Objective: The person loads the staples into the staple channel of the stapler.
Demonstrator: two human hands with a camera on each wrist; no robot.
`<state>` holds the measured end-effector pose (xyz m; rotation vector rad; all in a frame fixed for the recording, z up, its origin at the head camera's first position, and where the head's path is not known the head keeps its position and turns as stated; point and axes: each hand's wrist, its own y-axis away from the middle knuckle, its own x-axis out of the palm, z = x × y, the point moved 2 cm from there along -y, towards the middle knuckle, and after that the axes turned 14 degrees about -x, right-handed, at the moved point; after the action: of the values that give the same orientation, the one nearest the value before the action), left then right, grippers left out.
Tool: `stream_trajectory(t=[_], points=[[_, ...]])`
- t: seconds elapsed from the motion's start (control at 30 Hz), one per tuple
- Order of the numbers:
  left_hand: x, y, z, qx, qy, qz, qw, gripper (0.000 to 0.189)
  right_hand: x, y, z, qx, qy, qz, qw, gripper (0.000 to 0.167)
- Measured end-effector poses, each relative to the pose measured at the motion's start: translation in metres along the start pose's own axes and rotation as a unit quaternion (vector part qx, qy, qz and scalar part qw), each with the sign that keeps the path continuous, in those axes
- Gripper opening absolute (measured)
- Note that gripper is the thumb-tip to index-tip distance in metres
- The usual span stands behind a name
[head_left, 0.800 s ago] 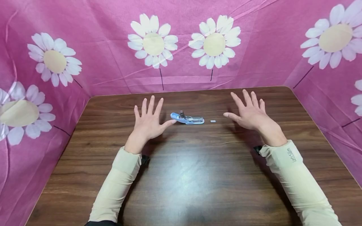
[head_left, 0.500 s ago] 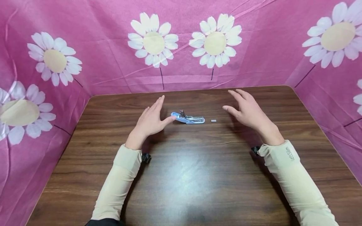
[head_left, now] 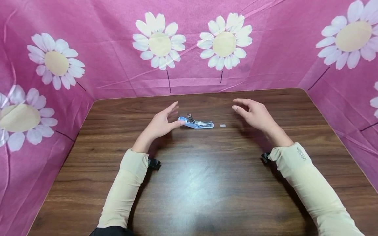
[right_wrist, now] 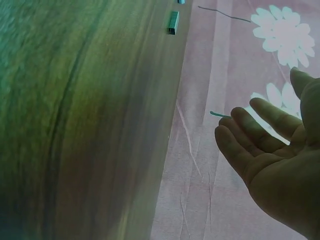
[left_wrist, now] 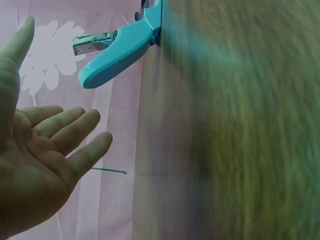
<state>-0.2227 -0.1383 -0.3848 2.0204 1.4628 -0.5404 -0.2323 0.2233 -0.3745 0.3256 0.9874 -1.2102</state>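
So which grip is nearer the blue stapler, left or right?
Left: the left grip is beside the raised end of the stapler. The right grip is farther off, beyond the opposite end and past the small staple strip.

The stapler (head_left: 192, 125) is light blue with silvery metal, turquoise in the left wrist view; the staple strip (head_left: 222, 125) is silvery grey. The tabletop (head_left: 189, 190) is dark brown woodgrain. White daisies (head_left: 159, 44) with pale yellow centres and dark stems (head_left: 168, 81) pattern the pink cloth (head_left: 115, 65). Both sleeves (head_left: 122, 186) are cream
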Motion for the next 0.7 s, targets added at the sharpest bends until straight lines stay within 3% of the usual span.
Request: stream_trajectory(t=[0.1, 0.27, 0.7], points=[[0.001, -0.002, 0.0, -0.007, 0.028, 0.001, 0.9996, 0.083, 0.001, 0.0, 0.0, 0.003, -0.006, 0.007, 1.0, 0.047], [0.004, -0.005, 0.001, -0.022, 0.029, -0.005, 0.9993, 0.068, 0.003, -0.001, -0.001, 0.008, -0.012, 0.014, 0.9998, 0.042], [0.013, -0.013, 0.001, 0.002, 0.017, -0.002, 0.9999, 0.042, 0.008, -0.003, -0.001, 0.007, -0.011, 0.017, 0.9998, 0.036]])
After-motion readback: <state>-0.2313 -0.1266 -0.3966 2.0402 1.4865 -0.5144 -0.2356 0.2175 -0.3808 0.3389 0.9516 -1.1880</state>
